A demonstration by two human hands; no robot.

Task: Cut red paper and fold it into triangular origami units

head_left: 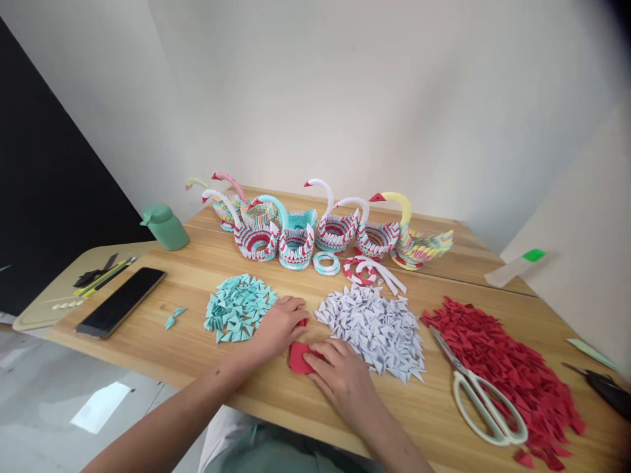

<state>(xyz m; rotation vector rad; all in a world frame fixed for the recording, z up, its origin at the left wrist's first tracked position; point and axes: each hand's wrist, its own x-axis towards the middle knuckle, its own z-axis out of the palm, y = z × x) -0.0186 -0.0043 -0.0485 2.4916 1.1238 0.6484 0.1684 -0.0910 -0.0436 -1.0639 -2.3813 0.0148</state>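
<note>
My left hand (280, 326) rests on the wooden table between the teal and white piles, its fingers curled over a small red paper piece (302, 322). Only the edge of that piece shows under the fingertips. Just to the right and nearer me, my right hand (345, 378) has its fingers closed on a red paper (298, 359) lying against the tabletop. Part of that paper is covered by the fingers. Close by are a heap of folded teal triangles (241, 305) and a heap of folded white triangles (377, 328).
Folded red triangles (513, 368) lie at right, with scissors (480, 401) resting against them. Several paper swans (296, 246) and two paper rings stand behind. A phone (123, 302), green container (166, 228) and pencils (106, 279) are at left. A black-handled tool (608, 391) sits at far right.
</note>
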